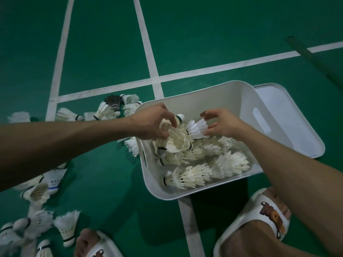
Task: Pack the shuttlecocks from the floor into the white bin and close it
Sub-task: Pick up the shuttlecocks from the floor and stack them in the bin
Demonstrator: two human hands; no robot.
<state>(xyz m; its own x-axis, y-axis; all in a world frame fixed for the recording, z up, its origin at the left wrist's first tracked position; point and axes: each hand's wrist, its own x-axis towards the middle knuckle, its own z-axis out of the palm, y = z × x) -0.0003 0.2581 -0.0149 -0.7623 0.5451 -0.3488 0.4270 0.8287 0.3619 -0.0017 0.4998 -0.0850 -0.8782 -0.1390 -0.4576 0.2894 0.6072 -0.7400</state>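
Note:
The white bin point(209, 99) stands open on the green floor and holds several feather shuttlecocks point(194, 175). Over its left side my left hand point(152, 125) grips a stack of nested shuttlecocks point(178, 134), cork end up. My right hand point(222, 125) pinches a single white shuttlecock point(196, 127) just above the pile inside the bin. Several more shuttlecocks lie on the floor behind the bin's left corner point(105, 110) and at the lower left point(66, 225). The bin's white lid point(289, 115) lies flat on the floor to the right of the bin.
My two feet in white slippers point(267, 216) stand at the bottom of the view, the left one point(98, 245) near the loose shuttlecocks. White court lines point(222, 65) cross the floor. A dark pole point(315, 60) lies at the far right.

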